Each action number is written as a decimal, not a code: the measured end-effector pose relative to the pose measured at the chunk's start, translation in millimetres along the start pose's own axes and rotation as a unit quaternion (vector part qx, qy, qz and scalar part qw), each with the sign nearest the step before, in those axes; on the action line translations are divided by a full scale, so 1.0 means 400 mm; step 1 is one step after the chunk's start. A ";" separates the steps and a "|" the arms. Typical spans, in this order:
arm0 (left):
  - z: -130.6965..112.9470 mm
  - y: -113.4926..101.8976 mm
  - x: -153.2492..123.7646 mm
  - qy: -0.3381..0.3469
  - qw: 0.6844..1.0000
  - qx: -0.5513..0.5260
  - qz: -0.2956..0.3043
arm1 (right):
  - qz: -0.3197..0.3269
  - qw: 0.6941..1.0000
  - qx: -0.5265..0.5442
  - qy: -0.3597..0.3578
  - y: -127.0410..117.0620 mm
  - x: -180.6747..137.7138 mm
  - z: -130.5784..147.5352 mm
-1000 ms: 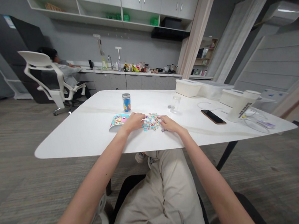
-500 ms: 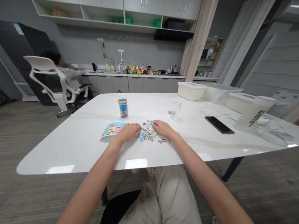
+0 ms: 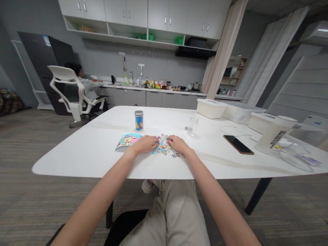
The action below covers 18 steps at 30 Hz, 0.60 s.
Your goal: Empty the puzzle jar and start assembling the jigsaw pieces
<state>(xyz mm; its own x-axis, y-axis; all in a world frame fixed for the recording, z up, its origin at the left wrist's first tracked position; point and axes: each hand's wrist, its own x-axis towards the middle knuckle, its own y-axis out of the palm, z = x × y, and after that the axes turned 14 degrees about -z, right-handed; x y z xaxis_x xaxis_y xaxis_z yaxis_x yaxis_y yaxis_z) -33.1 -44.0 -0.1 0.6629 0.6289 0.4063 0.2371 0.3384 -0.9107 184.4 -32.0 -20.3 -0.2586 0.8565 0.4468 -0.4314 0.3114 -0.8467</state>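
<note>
A pile of small colourful jigsaw pieces (image 3: pixel 162 147) lies on the white table (image 3: pixel 95 148) in front of me. My left hand (image 3: pixel 146 143) rests on the pile's left edge with its fingers curled over the pieces. My right hand (image 3: pixel 178 144) rests on the pile's right edge, fingers bent onto the pieces. What the fingers pinch, if anything, is too small to make out. A printed picture card (image 3: pixel 127 139) lies flat just left of my left hand. A small blue tin with a silver lid (image 3: pixel 138 120) stands behind the card.
A clear glass jar (image 3: pixel 193 124) and its lid (image 3: pixel 188 129) stand behind the pile. A black phone (image 3: pixel 238 144), white boxes (image 3: pixel 210 108) and a white jug (image 3: pixel 272 134) fill the right side. A person sits in a white chair (image 3: pixel 67 90) at the counter.
Both hands have stayed on the puzzle pile, moving slightly closer together. The camera view has shifted back and up, so the table appears a little farther away.
</note>
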 end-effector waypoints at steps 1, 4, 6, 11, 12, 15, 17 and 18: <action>-0.002 -0.001 0.001 0.005 1.000 -0.002 -0.001 | -0.003 1.000 -0.006 -0.006 0.001 -0.001 0.002; -0.005 -0.006 0.011 0.018 1.000 -0.008 -0.013 | -0.014 0.999 -0.021 -0.023 0.003 -0.003 0.005; -0.003 -0.011 0.029 0.010 1.000 0.001 -0.017 | -0.021 0.999 -0.024 -0.028 0.004 -0.003 0.003; -0.001 0.001 0.098 -0.088 0.995 0.038 0.019 | -0.065 0.998 0.015 -0.002 0.008 -0.004 -0.015; -0.004 0.008 0.108 -0.093 0.995 0.038 0.019 | -0.079 0.997 0.025 0.009 0.009 -0.005 -0.020; -0.019 0.031 0.118 -0.075 0.997 0.027 0.011 | -0.111 0.993 0.045 0.024 0.009 -0.010 -0.032; -0.028 0.040 0.111 -0.061 0.998 0.018 0.013 | -0.130 0.990 0.057 0.027 0.008 -0.013 -0.038; -0.031 0.041 0.105 -0.057 0.998 0.015 0.012 | -0.138 0.988 0.063 0.031 0.008 -0.015 -0.040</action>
<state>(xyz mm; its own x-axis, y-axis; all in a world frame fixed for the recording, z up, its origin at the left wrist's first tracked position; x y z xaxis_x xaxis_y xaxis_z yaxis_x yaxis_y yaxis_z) 7.4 -20.6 1.0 0.5829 0.7121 0.3914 0.1986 0.3423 -0.9184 198.6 -29.4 -30.3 -0.0648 0.7703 0.6344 -0.5827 0.4869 -0.6507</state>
